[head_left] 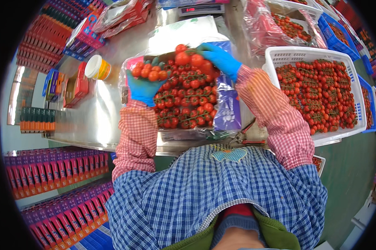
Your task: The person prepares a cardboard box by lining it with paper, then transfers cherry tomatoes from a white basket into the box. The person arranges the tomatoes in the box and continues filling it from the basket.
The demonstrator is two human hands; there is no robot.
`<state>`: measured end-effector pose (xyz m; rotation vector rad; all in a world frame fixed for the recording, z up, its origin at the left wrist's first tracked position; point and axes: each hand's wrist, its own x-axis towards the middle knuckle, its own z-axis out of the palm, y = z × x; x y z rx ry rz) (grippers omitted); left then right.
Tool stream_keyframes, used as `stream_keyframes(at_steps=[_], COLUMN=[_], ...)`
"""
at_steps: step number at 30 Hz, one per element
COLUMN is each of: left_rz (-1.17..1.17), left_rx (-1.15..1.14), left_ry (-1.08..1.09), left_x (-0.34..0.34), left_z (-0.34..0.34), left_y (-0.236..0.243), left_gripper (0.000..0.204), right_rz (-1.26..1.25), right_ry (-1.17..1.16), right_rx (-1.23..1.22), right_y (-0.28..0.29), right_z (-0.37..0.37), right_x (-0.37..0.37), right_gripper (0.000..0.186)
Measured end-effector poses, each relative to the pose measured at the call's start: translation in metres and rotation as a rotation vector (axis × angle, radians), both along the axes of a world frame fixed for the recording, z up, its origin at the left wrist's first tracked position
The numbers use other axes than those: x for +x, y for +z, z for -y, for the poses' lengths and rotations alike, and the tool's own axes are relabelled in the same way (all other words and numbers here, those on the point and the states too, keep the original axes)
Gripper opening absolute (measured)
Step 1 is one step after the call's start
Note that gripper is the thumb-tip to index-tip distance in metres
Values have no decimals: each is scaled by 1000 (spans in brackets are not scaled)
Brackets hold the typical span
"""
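Observation:
Both my hands wear blue gloves. My left hand [143, 88] grips a cluster of red cherry tomatoes on the vine [151, 71] at the left of an open box of tomatoes [188, 102] lined with clear plastic. My right hand [219, 59] rests on the tomatoes at the far top of the same box, fingers curled over a vine [188, 56]. The box sits on a steel table [96, 121] straight in front of me. My sleeves are red checked.
A white crate [279, 56] full of vine tomatoes stands at the right, blue crates beyond it. Red-handled shears [244, 136] lie at the table's near edge. A white-lidded jar [97, 67], a scale [201, 9] and stacks of flat purple-red cartons [54, 166] surround the table.

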<state>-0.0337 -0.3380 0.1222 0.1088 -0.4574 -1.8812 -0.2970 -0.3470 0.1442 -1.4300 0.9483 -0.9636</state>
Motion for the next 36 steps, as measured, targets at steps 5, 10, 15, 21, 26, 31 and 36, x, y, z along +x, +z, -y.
stream_keyframes(at_steps=[5, 10, 15, 21, 26, 31, 36], left_rz=[357, 310, 288, 389, 1140, 1516, 1686], left_rx=[394, 495, 251, -85, -626, -827, -1136], left_ry=[323, 131, -18, -421, -131, -118, 293], left_x=[68, 76, 17, -145, -346, -502, -574], left_z=[-32, -22, 20, 106, 203, 303, 379], left_y=[-7, -10, 10, 57, 62, 35, -26], left_gripper=[71, 66, 63, 47, 47, 48, 62], right_rz=[-860, -1167, -1173, -645, -1032, -1391, -1198], right_ry=[155, -6, 178, 387, 189, -37, -58], right_rx=[-636, -627, -652, -947, -663, -384, -267], right_y=[-22, -48, -49, -23, -6, -12, -23], right_z=[52, 24, -1, -38, -84, -129, -133], right_x=[54, 57, 47, -54, -279, -444, -472], right_gripper=[29, 47, 68, 60, 60, 47, 38])
